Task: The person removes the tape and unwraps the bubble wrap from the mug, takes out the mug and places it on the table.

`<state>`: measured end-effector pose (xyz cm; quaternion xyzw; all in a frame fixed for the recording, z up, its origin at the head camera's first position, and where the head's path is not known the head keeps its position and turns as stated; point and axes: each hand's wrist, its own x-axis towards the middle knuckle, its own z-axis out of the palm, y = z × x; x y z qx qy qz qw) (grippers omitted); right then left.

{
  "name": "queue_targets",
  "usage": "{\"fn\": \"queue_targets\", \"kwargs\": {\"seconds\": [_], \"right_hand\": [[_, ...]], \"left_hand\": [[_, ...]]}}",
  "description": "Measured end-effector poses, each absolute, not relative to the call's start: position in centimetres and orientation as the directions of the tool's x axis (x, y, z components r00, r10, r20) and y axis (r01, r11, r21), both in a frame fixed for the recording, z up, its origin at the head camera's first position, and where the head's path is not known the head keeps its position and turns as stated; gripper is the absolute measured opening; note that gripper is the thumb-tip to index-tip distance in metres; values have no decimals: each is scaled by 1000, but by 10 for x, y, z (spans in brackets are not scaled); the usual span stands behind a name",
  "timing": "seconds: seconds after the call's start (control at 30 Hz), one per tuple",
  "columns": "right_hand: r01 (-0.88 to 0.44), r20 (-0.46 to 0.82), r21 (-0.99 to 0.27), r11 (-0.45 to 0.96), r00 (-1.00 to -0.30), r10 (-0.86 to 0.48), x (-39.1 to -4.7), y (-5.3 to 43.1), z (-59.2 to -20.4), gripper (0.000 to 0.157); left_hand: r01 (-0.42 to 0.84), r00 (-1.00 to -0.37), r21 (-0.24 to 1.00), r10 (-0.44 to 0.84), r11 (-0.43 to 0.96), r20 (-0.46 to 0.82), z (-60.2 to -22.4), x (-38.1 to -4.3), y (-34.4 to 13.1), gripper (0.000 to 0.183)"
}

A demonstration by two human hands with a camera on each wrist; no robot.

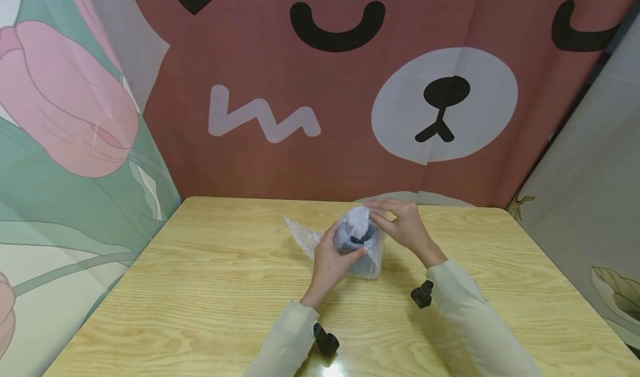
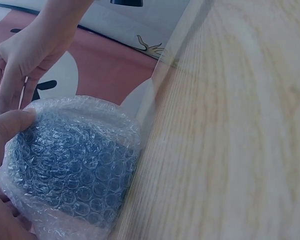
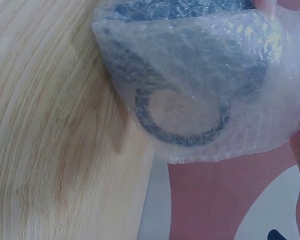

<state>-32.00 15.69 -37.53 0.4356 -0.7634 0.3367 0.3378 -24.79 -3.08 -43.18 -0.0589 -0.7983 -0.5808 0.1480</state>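
Observation:
A dark blue mug-like object is wrapped in clear bubble wrap, and a dark loop like a handle shows through the layers in the right wrist view. My left hand grips the bundle from its left side, thumb across the near face. At the bundle's upper right, my right hand pinches the loose upper part of the wrap between thumb and fingers. A pointed tail of bubble wrap sticks out to the left, behind the left hand.
The bundle is over the far middle of a wooden table. Behind the table's back edge hangs a brown cloth with a bear face. Printed cloths also hang along both sides. Small black cameras sit on both wrists.

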Motion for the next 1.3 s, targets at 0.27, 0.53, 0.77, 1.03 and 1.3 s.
{"fn": "queue_targets", "kwargs": {"seconds": [0.27,0.53,0.77,1.03,1.3], "right_hand": [[-845,805,-366,391,-498,-323,-320,155,-375,23],[-789,786,-498,359,-586,-198,-304,146,-356,23],[-707,725,-595,383,-677,-125,-293,142,-344,21],[-671,661,-694,261,-737,-139,-299,146,-348,20],[-640,599,-760,110,-756,-262,-304,154,-354,12]], "left_hand": [[259,-952,909,-73,328,297,-431,-248,-31,90],[265,-950,908,-74,325,304,-431,-247,-31,88],[259,-952,910,-76,323,297,-432,-248,-30,89],[252,-953,913,-80,320,291,-431,-247,-30,90],[255,-951,910,-85,326,297,-431,-247,-30,88]]}}
